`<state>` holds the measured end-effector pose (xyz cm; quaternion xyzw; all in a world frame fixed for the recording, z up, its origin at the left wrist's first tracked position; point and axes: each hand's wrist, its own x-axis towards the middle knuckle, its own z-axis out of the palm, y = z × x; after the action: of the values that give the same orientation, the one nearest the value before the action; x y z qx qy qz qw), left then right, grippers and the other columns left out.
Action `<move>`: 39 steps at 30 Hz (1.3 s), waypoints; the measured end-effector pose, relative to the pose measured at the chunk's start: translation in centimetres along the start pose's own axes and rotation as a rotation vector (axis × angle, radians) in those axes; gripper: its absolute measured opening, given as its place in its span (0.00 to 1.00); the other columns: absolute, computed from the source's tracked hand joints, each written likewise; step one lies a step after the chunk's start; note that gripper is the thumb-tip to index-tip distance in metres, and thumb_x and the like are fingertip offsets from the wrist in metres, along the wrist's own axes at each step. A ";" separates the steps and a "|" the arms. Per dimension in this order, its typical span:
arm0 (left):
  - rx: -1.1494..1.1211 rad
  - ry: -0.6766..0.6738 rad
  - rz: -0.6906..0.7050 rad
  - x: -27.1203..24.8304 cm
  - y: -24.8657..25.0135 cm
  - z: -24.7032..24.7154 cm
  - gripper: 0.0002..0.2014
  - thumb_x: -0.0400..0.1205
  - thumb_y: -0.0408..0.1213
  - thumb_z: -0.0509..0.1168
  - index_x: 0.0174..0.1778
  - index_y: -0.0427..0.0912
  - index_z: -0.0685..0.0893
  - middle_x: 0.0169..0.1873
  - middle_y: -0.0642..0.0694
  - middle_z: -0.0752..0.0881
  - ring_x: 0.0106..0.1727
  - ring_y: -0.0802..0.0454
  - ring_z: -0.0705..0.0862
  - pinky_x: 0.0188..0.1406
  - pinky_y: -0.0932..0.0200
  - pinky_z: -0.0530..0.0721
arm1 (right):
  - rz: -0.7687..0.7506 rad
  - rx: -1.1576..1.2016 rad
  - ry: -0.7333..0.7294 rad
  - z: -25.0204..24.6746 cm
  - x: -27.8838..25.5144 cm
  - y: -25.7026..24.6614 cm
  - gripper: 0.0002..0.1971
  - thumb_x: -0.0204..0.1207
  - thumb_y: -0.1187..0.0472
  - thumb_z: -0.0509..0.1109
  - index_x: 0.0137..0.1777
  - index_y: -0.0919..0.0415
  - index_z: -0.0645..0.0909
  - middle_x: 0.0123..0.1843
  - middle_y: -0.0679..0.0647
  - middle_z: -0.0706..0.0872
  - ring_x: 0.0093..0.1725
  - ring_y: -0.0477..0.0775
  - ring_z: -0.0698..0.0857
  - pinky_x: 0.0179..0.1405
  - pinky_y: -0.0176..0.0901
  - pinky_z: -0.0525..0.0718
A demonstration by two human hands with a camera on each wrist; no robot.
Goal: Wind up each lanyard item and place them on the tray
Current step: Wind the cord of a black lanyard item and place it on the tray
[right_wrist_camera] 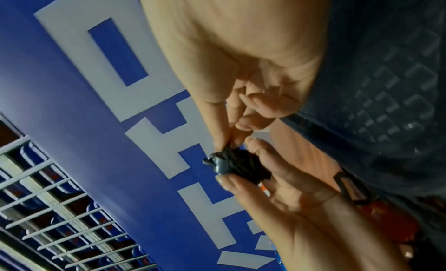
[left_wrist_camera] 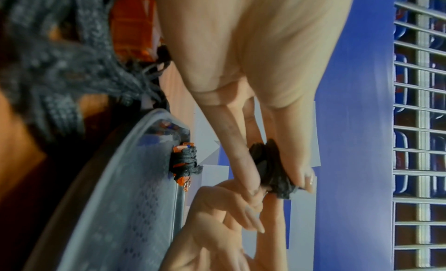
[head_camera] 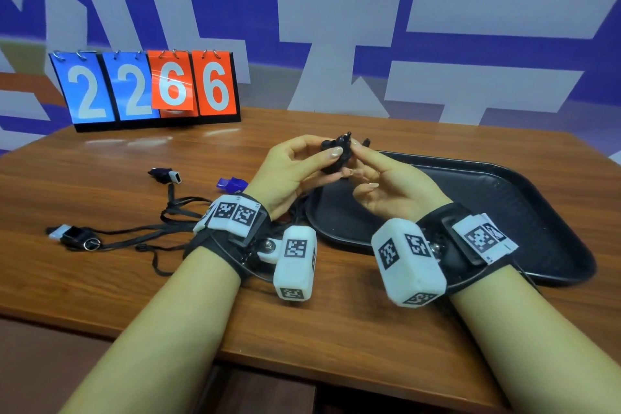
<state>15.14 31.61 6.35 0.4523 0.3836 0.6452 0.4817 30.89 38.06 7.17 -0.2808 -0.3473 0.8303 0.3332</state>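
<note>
"2266" on the flip scoreboard (head_camera: 148,87) (blue twos, orange sixes)

L hand (left_wrist_camera: 253,65) fingers (left_wrist_camera: 241,156) pinch black wound lanyard (left_wrist_camera: 272,166); R hand (left_wrist_camera: 217,227) touching.

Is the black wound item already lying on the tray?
No, both the left hand and right hand hold the wound item above the tray.

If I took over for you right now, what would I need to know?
Left hand grips the black wound-up bundle above the tray. Right hand pinches the bundle's cord end, finishing it.
Done: one orange item, already wrapped, sits at the tray's edge.
Left: set this bundle down on the tray, then wind the two black-and-white items and the blue one, lying on the table with tangled cords.
</note>
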 end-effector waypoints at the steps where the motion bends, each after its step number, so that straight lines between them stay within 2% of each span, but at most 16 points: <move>1: 0.012 -0.005 -0.002 0.0 0.0 0.0 0.06 0.80 0.28 0.69 0.51 0.36 0.87 0.46 0.42 0.91 0.48 0.46 0.92 0.43 0.63 0.89 | 0.006 -0.023 0.016 0.0 0.0 0.0 0.14 0.66 0.60 0.78 0.52 0.58 0.86 0.39 0.49 0.85 0.29 0.40 0.77 0.18 0.27 0.68; 3: 0.027 -0.012 0.000 -0.1 0.0 -0.1 0.08 0.77 0.29 0.71 0.52 0.37 0.87 0.45 0.43 0.92 0.48 0.46 0.92 0.43 0.63 0.89 | 0.054 -0.041 0.027 0.1 0.0 0.0 0.09 0.65 0.60 0.77 0.44 0.60 0.85 0.36 0.49 0.85 0.31 0.41 0.78 0.19 0.26 0.70; 5: 0.027 -0.013 0.000 -0.1 0.0 -0.1 0.12 0.73 0.32 0.72 0.52 0.37 0.88 0.45 0.42 0.92 0.47 0.47 0.92 0.43 0.63 0.89 | 0.079 -0.058 0.038 0.2 -0.2 -0.1 0.04 0.71 0.60 0.74 0.40 0.60 0.84 0.32 0.49 0.85 0.31 0.41 0.79 0.20 0.25 0.71; 6: 0.026 -0.015 0.001 -0.1 -0.1 -0.1 0.13 0.73 0.32 0.73 0.53 0.36 0.88 0.45 0.42 0.92 0.47 0.47 0.92 0.43 0.63 0.89 | 0.071 -0.071 0.051 0.1 -0.1 -0.1 0.05 0.75 0.60 0.73 0.40 0.61 0.83 0.32 0.49 0.85 0.30 0.41 0.79 0.20 0.25 0.71; 9: 0.016 -0.023 -0.011 -0.1 -0.1 -0.3 0.16 0.72 0.31 0.72 0.56 0.36 0.88 0.48 0.43 0.92 0.48 0.48 0.92 0.46 0.62 0.89 | -0.030 -0.171 0.078 0.1 0.2 0.3 0.04 0.81 0.60 0.70 0.49 0.61 0.83 0.36 0.50 0.85 0.30 0.41 0.79 0.20 0.26 0.71; 11: 0.016 -0.057 -0.028 -0.1 -0.1 -0.5 0.19 0.72 0.29 0.72 0.60 0.36 0.87 0.52 0.40 0.92 0.51 0.45 0.92 0.51 0.61 0.89 | -0.102 -0.272 0.080 0.0 0.5 0.4 0.05 0.82 0.60 0.70 0.55 0.58 0.83 0.37 0.49 0.83 0.29 0.40 0.79 0.20 0.26 0.71; 13: 0.032 -0.086 -0.046 -0.1 -0.1 -0.4 0.22 0.70 0.27 0.73 0.62 0.38 0.87 0.55 0.37 0.91 0.55 0.42 0.91 0.54 0.59 0.89 | -0.133 -0.315 0.089 -0.1 0.6 0.3 0.03 0.81 0.59 0.70 0.53 0.55 0.83 0.35 0.47 0.83 0.29 0.39 0.78 0.20 0.26 0.69; 15: 0.020 -0.079 -0.045 -0.1 -0.1 -0.3 0.20 0.71 0.26 0.73 0.61 0.39 0.88 0.55 0.36 0.91 0.54 0.43 0.91 0.52 0.61 0.89 | -0.131 -0.318 0.088 -0.3 0.5 0.2 0.01 0.81 0.59 0.71 0.49 0.55 0.82 0.34 0.48 0.83 0.29 0.39 0.78 0.21 0.26 0.70; 19: -0.035 -0.035 -0.034 0.1 0.0 -0.4 0.15 0.80 0.22 0.67 0.62 0.35 0.84 0.55 0.37 0.91 0.52 0.42 0.92 0.46 0.64 0.90 | -0.114 -0.286 0.051 -0.4 0.3 0.0 0.02 0.80 0.61 0.71 0.47 0.56 0.84 0.34 0.49 0.84 0.30 0.40 0.79 0.24 0.25 0.72; 22: -0.042 0.020 -0.052 0.3 -0.1 -0.5 0.13 0.80 0.22 0.67 0.61 0.30 0.83 0.51 0.37 0.91 0.49 0.44 0.93 0.41 0.67 0.89 | -0.139 -0.293 0.078 -0.2 0.5 0.0 0.04 0.80 0.68 0.69 0.45 0.62 0.84 0.36 0.54 0.83 0.28 0.40 0.78 0.24 0.25 0.76; 25: -0.004 0.048 -0.065 0.4 -0.5 -0.5 0.12 0.79 0.21 0.69 0.59 0.29 0.85 0.49 0.38 0.91 0.47 0.46 0.92 0.41 0.66 0.89 | -0.193 -0.307 0.127 0.0 0.6 0.3 0.09 0.80 0.74 0.67 0.40 0.65 0.83 0.36 0.58 0.81 0.26 0.41 0.77 0.23 0.25 0.77; 30: 0.035 0.052 -0.097 0.6 -0.6 -0.7 0.12 0.79 0.22 0.69 0.58 0.31 0.86 0.48 0.40 0.92 0.47 0.47 0.93 0.42 0.66 0.89 | -0.195 -0.266 0.183 -0.3 0.5 0.2 0.11 0.78 0.74 0.69 0.36 0.65 0.84 0.28 0.54 0.84 0.25 0.42 0.81 0.24 0.26 0.81; 33: 0.071 0.061 -0.086 0.6 -0.7 -0.6 0.10 0.79 0.23 0.70 0.55 0.34 0.87 0.46 0.43 0.93 0.47 0.48 0.93 0.45 0.65 0.90 | -0.194 -0.230 0.175 -0.5 0.4 -0.2 0.07 0.77 0.74 0.70 0.42 0.65 0.86 0.30 0.54 0.87 0.29 0.43 0.85 0.29 0.29 0.86; 37: 0.128 0.039 -0.077 0.6 -0.5 -1.0 0.11 0.78 0.26 0.72 0.56 0.36 0.89 0.53 0.39 0.92 0.55 0.41 0.91 0.58 0.54 0.88 | -0.229 -0.293 0.088 -0.7 0.0 -0.7 0.07 0.77 0.75 0.69 0.52 0.70 0.87 0.43 0.62 0.90 0.43 0.53 0.89 0.44 0.37 0.90; 39: 0.138 0.076 -0.067 0.6 -0.3 -0.9 0.12 0.77 0.25 0.72 0.56 0.34 0.89 0.52 0.38 0.92 0.53 0.43 0.92 0.55 0.57 0.89 | -0.236 -0.328 0.066 -0.6 -0.2 -1.2 0.08 0.79 0.72 0.67 0.53 0.72 0.87 0.46 0.64 0.90 0.46 0.56 0.90 0.50 0.42 0.90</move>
<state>14.28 32.22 5.90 0.4465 0.4599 0.6176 0.4558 31.84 38.81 7.77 -0.3160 -0.4972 0.7082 0.3891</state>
